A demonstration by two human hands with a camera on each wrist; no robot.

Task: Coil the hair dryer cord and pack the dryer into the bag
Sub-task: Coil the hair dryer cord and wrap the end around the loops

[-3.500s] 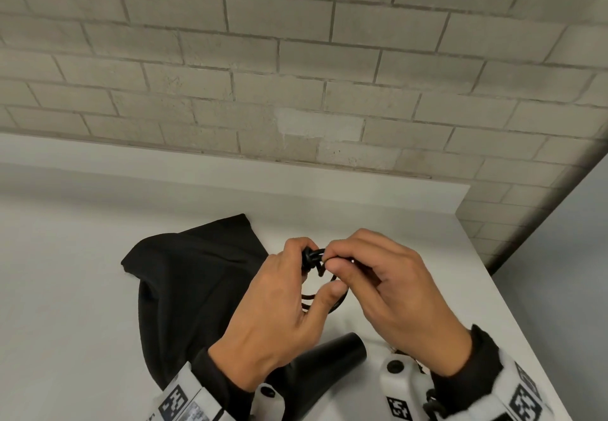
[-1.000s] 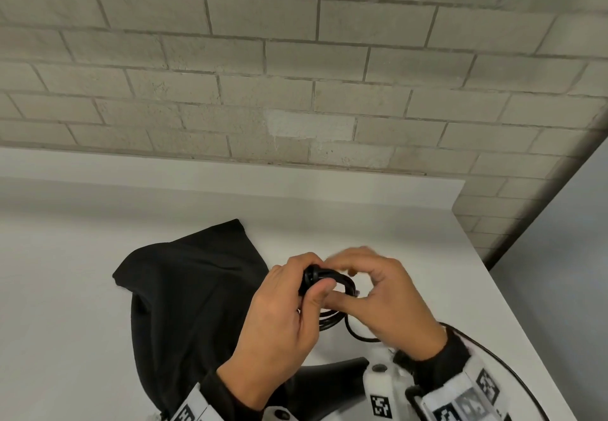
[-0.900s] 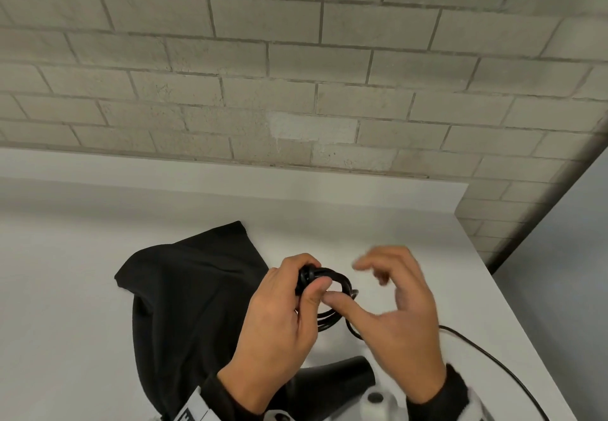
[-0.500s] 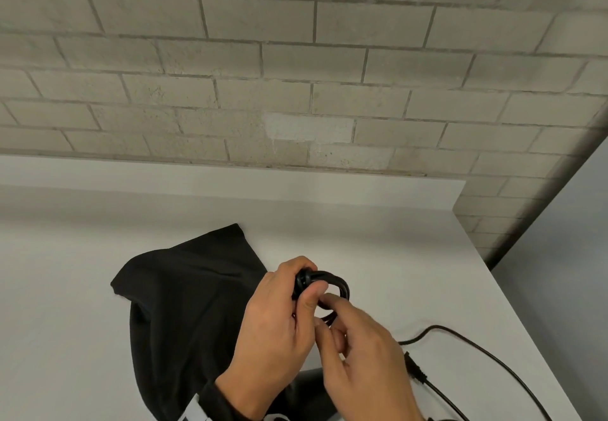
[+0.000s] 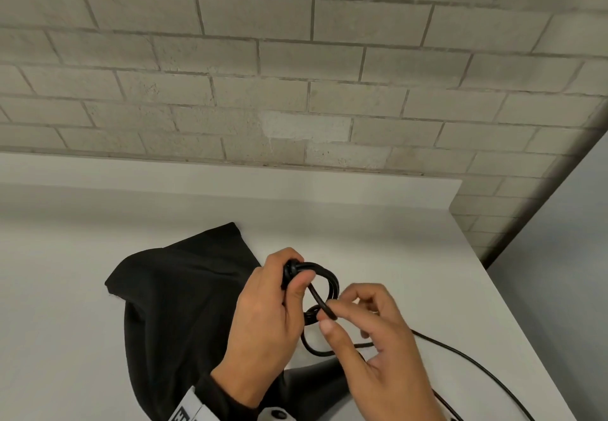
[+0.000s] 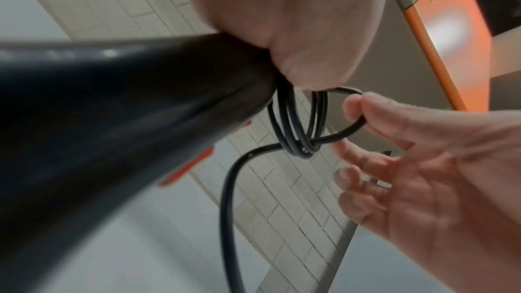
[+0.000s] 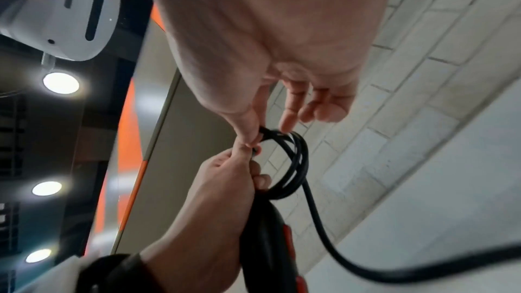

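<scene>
Above the table (image 5: 98, 338), your left hand (image 5: 263, 318) grips the dryer (image 6: 118, 133) by its handle and pins a few small loops of cord (image 5: 324, 280) against it with the thumb. Your right hand (image 5: 371, 348) pinches the next turn of cord between thumb and forefinger, its other fingers (image 5: 378, 302) loose and spread. A long tail runs off to your right across the table toward its edge, and the bag (image 5: 171, 292) lies slumped just left of your hands, its mouth out of sight from here.

Watch three things. Your loops look tight, and one strand crosses the bundle; pull the pinched turn hard and you may cinch a knot instead of laying a coil. Your left thumb is the only thing holding the stack, so if you shift it to admit the new loop, the springy cord can fan open and undo the coil. That tail may drag or snag at the table edge as you draw it in; I can't tell where the plug is, so feed it slowly.
</scene>
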